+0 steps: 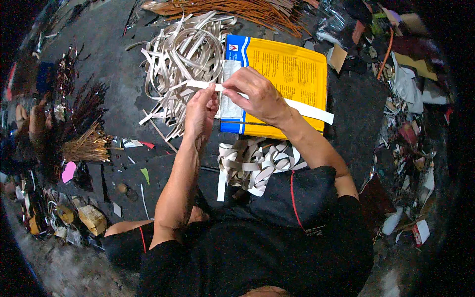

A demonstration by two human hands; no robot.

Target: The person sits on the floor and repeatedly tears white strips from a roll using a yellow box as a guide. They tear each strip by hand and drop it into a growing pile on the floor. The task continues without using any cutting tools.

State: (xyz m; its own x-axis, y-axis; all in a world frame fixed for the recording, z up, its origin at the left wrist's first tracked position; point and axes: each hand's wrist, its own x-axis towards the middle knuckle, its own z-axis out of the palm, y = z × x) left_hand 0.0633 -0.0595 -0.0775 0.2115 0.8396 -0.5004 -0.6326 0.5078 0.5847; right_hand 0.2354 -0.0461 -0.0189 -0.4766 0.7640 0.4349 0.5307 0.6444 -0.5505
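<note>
My left hand and my right hand both pinch one long white strip held level above my lap. The strip runs from the left hand's fingertips, under the right hand, and out to the right over a yellow and blue bag lying flat on the dark floor. A loose pile of similar pale strips lies beyond my left hand. Woven or looped strips rest on my lap below the hands.
Bundles of thin brown sticks lie at the top and a golden bundle at the left. Scraps of paper, plastic and packaging crowd the right side and lower left. Another person's arm shows at far left.
</note>
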